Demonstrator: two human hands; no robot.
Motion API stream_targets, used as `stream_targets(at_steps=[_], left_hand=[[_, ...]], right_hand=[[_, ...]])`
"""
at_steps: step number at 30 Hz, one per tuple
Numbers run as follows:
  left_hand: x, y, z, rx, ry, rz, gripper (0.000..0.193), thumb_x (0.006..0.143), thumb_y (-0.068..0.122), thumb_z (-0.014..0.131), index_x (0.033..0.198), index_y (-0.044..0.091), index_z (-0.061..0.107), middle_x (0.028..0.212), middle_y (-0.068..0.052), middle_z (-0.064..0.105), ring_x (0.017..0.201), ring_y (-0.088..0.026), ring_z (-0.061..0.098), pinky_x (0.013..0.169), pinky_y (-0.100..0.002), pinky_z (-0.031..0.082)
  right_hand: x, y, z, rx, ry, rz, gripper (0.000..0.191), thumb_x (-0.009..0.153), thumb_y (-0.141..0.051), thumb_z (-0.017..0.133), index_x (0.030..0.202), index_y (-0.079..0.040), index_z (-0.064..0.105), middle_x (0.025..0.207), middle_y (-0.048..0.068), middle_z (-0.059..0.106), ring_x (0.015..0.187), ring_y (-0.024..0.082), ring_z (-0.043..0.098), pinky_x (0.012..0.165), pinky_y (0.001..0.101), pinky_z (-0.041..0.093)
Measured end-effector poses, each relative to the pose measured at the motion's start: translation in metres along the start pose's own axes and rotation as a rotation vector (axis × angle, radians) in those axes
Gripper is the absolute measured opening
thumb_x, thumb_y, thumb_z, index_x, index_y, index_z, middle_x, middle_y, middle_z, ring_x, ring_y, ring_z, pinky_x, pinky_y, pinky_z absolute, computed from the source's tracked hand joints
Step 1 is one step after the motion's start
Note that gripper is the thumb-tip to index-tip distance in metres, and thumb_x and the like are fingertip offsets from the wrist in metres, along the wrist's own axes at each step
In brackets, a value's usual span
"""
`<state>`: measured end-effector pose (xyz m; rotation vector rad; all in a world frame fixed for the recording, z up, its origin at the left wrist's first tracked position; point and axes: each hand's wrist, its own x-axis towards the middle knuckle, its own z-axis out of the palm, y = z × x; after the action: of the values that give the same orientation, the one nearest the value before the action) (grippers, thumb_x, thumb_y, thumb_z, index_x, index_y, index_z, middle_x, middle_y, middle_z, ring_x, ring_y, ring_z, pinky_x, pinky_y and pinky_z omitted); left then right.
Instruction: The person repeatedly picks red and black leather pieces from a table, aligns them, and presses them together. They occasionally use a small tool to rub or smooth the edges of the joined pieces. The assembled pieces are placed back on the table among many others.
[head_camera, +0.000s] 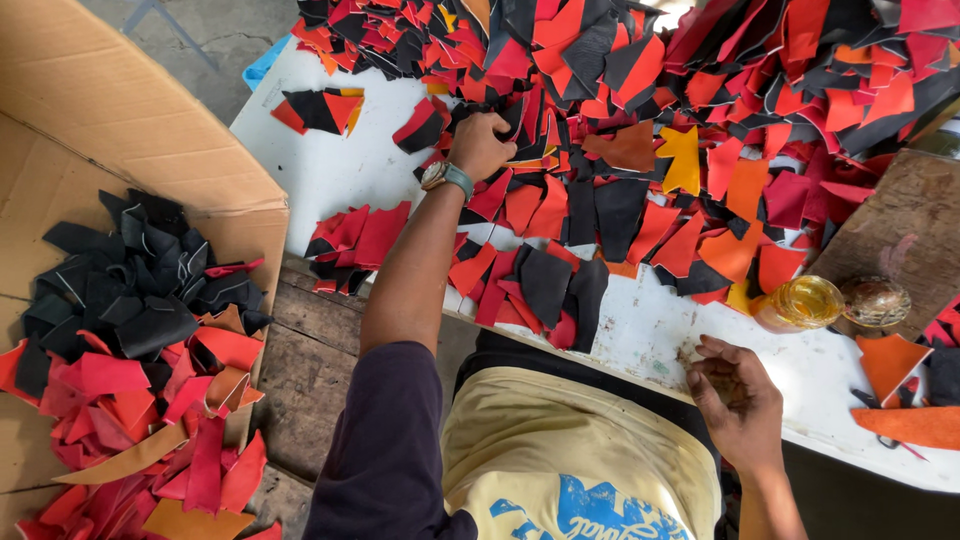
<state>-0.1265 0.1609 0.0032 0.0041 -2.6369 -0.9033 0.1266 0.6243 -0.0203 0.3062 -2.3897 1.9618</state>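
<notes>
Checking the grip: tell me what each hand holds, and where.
Left hand grips scraps in the pile, exact hold hidden. Right hand holds nothing, resting at the table edge.

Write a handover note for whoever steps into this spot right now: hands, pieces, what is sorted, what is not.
Left hand: reached out, closed on a black piece at the edge of the big heap of red, orange and black cut pieces.
Right hand: open, empty, at the near edge of the white table.
Done: small stacks lie on the table; the cardboard box on the left holds black and red scraps.
Left: most of the heap is unsorted.
Nearby: an amber glass jar.
</notes>
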Motion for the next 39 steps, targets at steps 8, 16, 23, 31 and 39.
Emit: stream_targets(at_steps=[8, 16, 23, 31, 39], left_hand=[[-0.004, -0.012, -0.015, 0.147, 0.451, 0.131, 0.013, 0.084, 0.01, 0.069, 0.093, 0.001, 0.071, 0.091, -0.02, 0.072, 0.087, -0.038, 0.07, 0.078, -0.046, 0.057], [-0.072, 0.088, -0.082, -0.156, 0.337, 0.297, 0.009, 0.085, 0.004, 0.068, 0.094, 0.001, 0.069, 0.081, -0.013, 0.07, 0.07, -0.024, 0.073, 0.064, -0.037, 0.057], [-0.147, 0.205, -0.031, -0.488, -0.075, 0.418, 0.008, 0.088, 0.003, 0.069, 0.096, 0.001, 0.067, 0.081, -0.007, 0.069, 0.068, -0.011, 0.069, 0.06, -0.026, 0.055], [-0.132, 0.209, -0.014, -0.569, -0.105, 0.368, 0.011, 0.088, 0.001, 0.068, 0.099, -0.002, 0.068, 0.084, -0.005, 0.07, 0.07, -0.003, 0.067, 0.059, -0.022, 0.054], [-0.135, 0.204, -0.013, -0.524, -0.161, 0.312, 0.007, 0.088, 0.001, 0.069, 0.095, -0.002, 0.07, 0.082, -0.007, 0.071, 0.062, -0.005, 0.065, 0.054, -0.024, 0.05]], right_hand=[[-0.001, -0.003, 0.0, -0.031, 0.014, 0.022, 0.042, 0.09, 0.004, 0.069, 0.131, 0.005, 0.061, 0.117, 0.01, 0.066, 0.101, 0.014, 0.066, 0.089, 0.027, 0.055], [0.018, -0.036, 0.013, -0.03, 0.11, -0.179, 0.064, 0.087, 0.0, 0.075, 0.146, 0.003, 0.05, 0.123, 0.011, 0.064, 0.112, 0.016, 0.059, 0.104, 0.0316, 0.049], [0.071, -0.076, 0.038, 0.155, -0.061, -0.217, 0.114, 0.079, -0.003, 0.084, 0.166, -0.013, 0.011, 0.154, 0.009, 0.041, 0.138, 0.025, 0.052, 0.108, 0.0427, 0.048], [0.091, -0.072, 0.037, 0.361, -0.083, -0.131, 0.103, 0.088, 0.004, 0.078, 0.169, -0.015, 0.016, 0.124, 0.006, 0.059, 0.119, 0.017, 0.062, 0.101, 0.0333, 0.055], [0.11, -0.073, 0.042, 0.333, -0.05, -0.102, 0.095, 0.089, 0.008, 0.079, 0.167, -0.01, 0.027, 0.103, 0.008, 0.062, 0.094, 0.015, 0.062, 0.085, 0.0286, 0.053]])
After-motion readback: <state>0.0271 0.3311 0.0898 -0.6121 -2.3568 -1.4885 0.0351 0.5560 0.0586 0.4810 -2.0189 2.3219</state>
